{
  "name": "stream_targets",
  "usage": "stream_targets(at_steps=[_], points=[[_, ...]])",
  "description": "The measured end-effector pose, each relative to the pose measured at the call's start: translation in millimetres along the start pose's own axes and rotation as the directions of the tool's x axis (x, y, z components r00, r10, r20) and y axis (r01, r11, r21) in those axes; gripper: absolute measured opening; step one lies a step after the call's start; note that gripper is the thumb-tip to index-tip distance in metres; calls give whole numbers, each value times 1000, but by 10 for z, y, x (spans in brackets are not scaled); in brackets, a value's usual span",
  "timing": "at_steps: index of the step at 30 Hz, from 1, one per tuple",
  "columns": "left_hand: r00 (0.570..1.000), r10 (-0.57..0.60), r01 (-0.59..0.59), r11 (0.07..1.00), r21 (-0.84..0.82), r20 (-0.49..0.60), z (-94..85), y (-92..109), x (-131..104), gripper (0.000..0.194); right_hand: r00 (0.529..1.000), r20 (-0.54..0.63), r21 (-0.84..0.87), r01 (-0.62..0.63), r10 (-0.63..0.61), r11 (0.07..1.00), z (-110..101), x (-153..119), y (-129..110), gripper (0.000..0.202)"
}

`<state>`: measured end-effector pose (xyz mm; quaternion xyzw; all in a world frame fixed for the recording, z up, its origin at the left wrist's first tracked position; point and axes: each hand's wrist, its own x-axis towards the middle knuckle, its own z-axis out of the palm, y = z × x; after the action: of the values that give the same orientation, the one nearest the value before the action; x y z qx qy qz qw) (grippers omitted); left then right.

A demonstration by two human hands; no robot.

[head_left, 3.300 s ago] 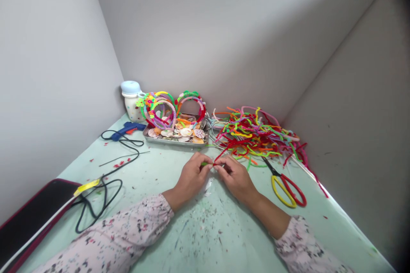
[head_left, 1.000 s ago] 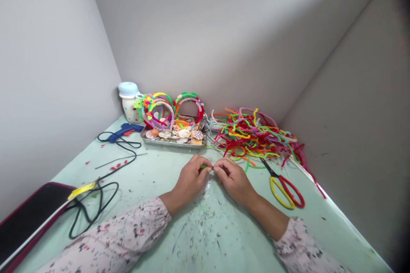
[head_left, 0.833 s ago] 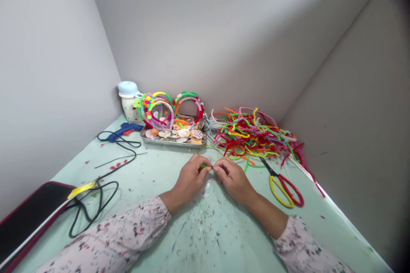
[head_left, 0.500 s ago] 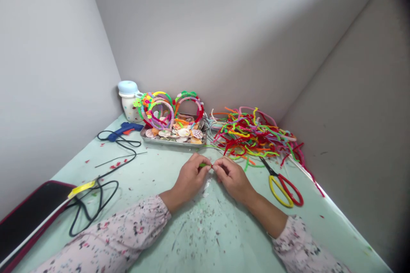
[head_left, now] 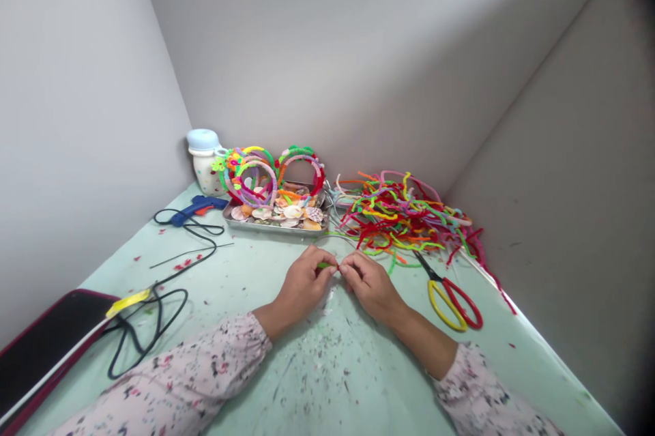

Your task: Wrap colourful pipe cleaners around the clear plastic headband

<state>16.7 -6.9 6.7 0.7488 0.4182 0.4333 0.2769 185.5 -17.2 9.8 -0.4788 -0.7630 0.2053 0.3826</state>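
My left hand (head_left: 301, 282) is closed in a pinch on a short green pipe cleaner (head_left: 322, 265), which shows between thumb and forefinger. My right hand (head_left: 372, 284) meets it fingertip to fingertip, closed on the red end of the same small piece. Most of that piece is hidden by the fingers. Just beyond both hands a thin grey wire arc (head_left: 335, 237) curves up; its ends go out of sight behind the fingers, so I cannot tell whether the piece is joined to it.
Pipe cleaners (head_left: 404, 211) lie heaped at the back right, with scissors (head_left: 450, 296) in front. A metal tray (head_left: 276, 227) holds shells and wrapped headbands (head_left: 258, 180). At left are a blue glue gun (head_left: 197, 207), its cord, a lidded jar (head_left: 205, 163) and a black pad (head_left: 56, 333).
Both hands keep the same pinch at almost the same spot. The whole view has shifted very slightly; nothing else visibly moved.
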Motion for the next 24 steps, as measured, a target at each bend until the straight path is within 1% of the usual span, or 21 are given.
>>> stream_targets(at_steps=[4,8,11,14,17,20,24], points=[[1000,-5,5,1000,9,6,-7,10,1,12,1000,4,-7,-4,4,1000,-2,0,5,21],[1000,-2,2,1000,-4,10,-16,19,5,17,1000,-11,-2,-23,23,1000,5,-5,-5,19],[1000,4,-4,1000,-17,-5,-19,20,8,19,997,-52,35,-47,48,998,26,-14,1,15],[1000,6,-7,999,-32,-19,-17,15,8,19,991,-116,96,-59,70,994,45,-23,25,15],[1000,1,-2,998,-57,-17,-9,7,3,23,982,-175,116,-54,74,992,49,-24,48,16],[1000,-12,12,998,-63,2,-2,5,-3,26,979,-195,107,-39,59,993,44,-19,57,15],[1000,-18,19,999,-44,22,-14,26,-5,24,980,-192,108,-24,45,994,50,-15,68,13]])
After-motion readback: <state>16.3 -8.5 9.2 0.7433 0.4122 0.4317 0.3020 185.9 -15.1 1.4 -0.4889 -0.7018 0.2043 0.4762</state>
